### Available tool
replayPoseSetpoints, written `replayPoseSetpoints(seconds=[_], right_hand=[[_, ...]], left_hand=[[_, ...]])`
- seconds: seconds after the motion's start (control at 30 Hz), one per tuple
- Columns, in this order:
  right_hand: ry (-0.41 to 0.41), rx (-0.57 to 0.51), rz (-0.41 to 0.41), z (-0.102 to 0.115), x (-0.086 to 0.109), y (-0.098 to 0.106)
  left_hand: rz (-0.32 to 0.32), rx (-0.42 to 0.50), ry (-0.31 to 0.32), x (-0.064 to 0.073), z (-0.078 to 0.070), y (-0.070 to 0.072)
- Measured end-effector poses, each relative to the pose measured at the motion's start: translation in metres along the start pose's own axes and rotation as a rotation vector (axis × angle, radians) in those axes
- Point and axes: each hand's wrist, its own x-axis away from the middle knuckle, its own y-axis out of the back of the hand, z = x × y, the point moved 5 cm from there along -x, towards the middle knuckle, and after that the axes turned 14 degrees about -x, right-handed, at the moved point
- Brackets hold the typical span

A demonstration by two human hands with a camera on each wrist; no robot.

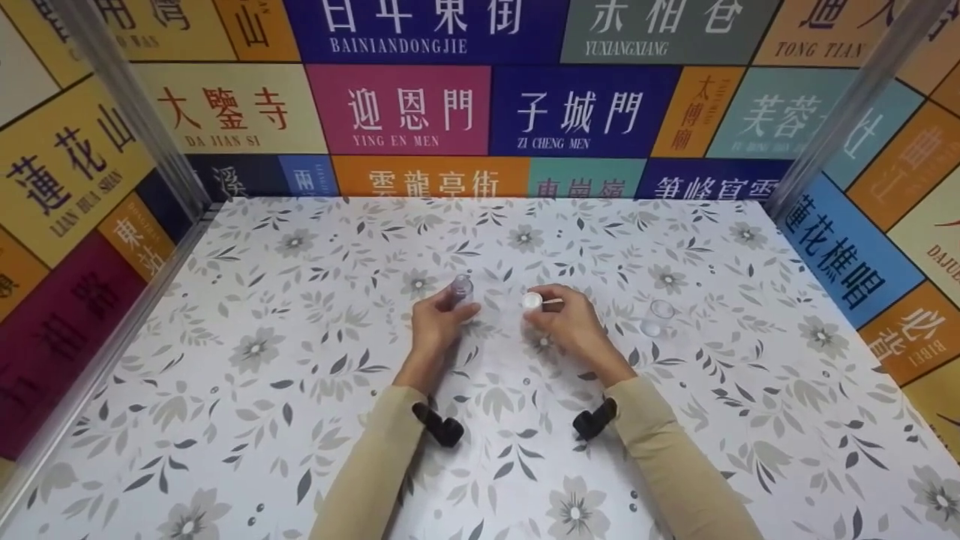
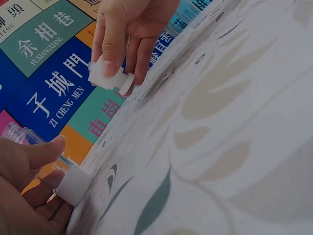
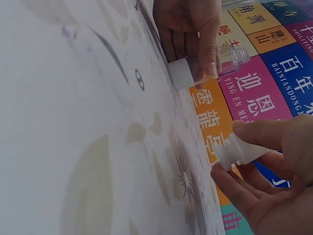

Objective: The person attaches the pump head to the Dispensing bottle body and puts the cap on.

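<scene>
A small clear bottle (image 1: 462, 287) with a white base (image 3: 180, 73) stands upright on the table, its neck uncapped. My left hand (image 1: 435, 324) holds it, thumb on one side and fingers on the other. To the right, my right hand (image 1: 574, 322) pinches a white bottle top (image 3: 234, 151) between thumb and fingers, a little above the cloth. This top has a ridged collar and a wider, tapering part. A gap separates it from the bottle. Right of that hand, a clear plastic cover (image 1: 658, 318) lies on the cloth.
A white cloth (image 1: 315, 420) with grey flowers and leaves covers the table. Behind it and on both sides rise panels (image 1: 397, 109) with coloured name signs. Clear posts (image 1: 161, 127) stand at the back corners.
</scene>
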Motion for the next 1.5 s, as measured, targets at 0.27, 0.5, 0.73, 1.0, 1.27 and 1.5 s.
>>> replayPoseSetpoints(seconds=[0.27,0.5,0.73,1.0,1.27,1.5], right_hand=[[0.129,0.059,-0.015,0.014,0.002,-0.003],[0.101,0.03,-0.034,0.023,0.0,-0.011],[0.122,0.011,-0.087,0.033,0.0,-0.017],[0.195,0.006,-0.087,0.042,-0.002,-0.024],[0.265,0.011,-0.081,0.053,-0.002,-0.033],[0.227,-0.03,-0.107,0.056,-0.005,-0.043]], left_hand=[[0.004,-0.031,-0.003,0.0,0.0,0.0],[0.002,-0.031,0.012,-0.001,0.001,-0.001],[0.004,-0.041,0.026,-0.001,0.003,0.0],[0.009,-0.056,0.024,-0.001,0.001,-0.001],[-0.014,-0.029,-0.026,-0.001,0.0,-0.002],[-0.004,-0.016,-0.029,-0.001,0.0,0.0]])
